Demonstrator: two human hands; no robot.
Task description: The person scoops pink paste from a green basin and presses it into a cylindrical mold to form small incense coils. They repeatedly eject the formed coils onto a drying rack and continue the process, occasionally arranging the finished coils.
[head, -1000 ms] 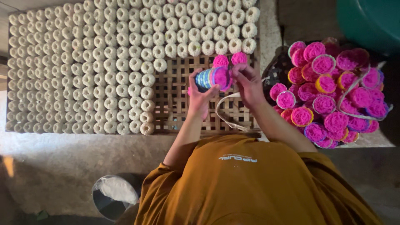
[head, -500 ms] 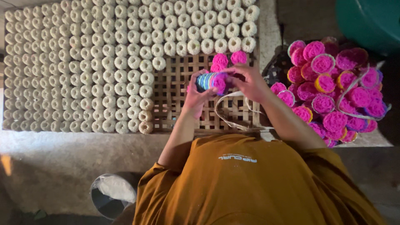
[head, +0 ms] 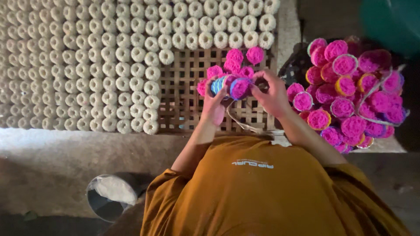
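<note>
My left hand (head: 214,107) holds a short stack of small coloured rings filled with pink stuff (head: 229,86) over a wooden lattice rack (head: 183,100). My right hand (head: 272,94) grips the right end of that stack with its fingertips. A few pink round pieces (head: 245,55) lie on the lattice just beyond the hands. Another pink piece (head: 214,71) sits close to my left fingers. Part of the stack is hidden by my fingers.
Rows of white round pieces (head: 87,65) cover the rack to the left and along the far side. A heap of pink-filled rings (head: 350,91) lies to the right. A bucket of white powder (head: 111,196) stands near left. A pale strap (head: 245,122) loops under my hands.
The hands have stayed over the lattice with the stack, shifting a little. More pink pieces now show on the lattice next to my left hand than a second ago.
</note>
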